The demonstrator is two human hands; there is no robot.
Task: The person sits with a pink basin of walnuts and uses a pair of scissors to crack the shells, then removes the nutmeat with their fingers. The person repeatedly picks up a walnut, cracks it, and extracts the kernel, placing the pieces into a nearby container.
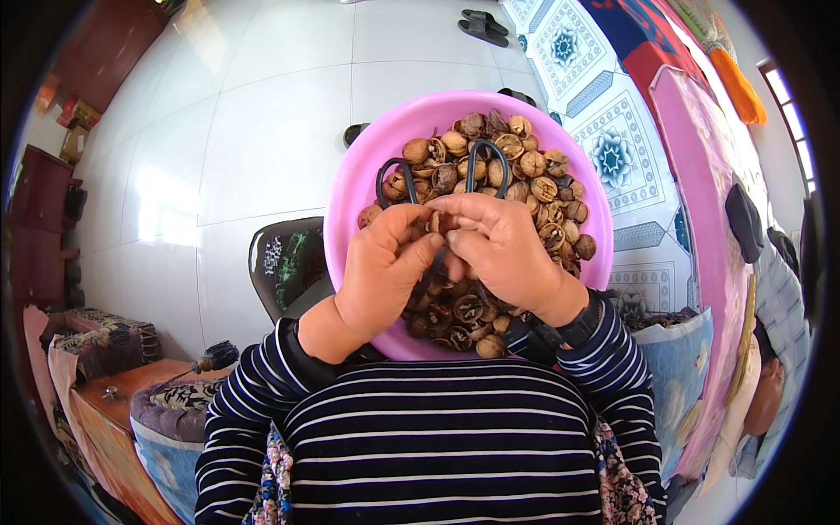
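A pink plastic basin [342, 190] lies before me, holding many walnuts [543, 189], some whole and some cracked shells. My left hand [388, 262] pinches a small piece of walnut [434, 223] between thumb and fingertips above the basin. Close beside it, my right hand [499, 246] has its thumb and fingers bent at the same piece; whether they grip it is hard to tell. Scissors with dark looped handles [489, 147] rest on the walnuts just beyond my hands, their lower parts mostly hidden beneath the hands.
Left of the basin is a dark chair or stool [289, 262] with a patterned surface. Black slippers [484, 27] lie on the tiled floor. A patterned blue and white mat [610, 154] runs along the right. An orange-brown wooden surface [111, 400] stands at lower left.
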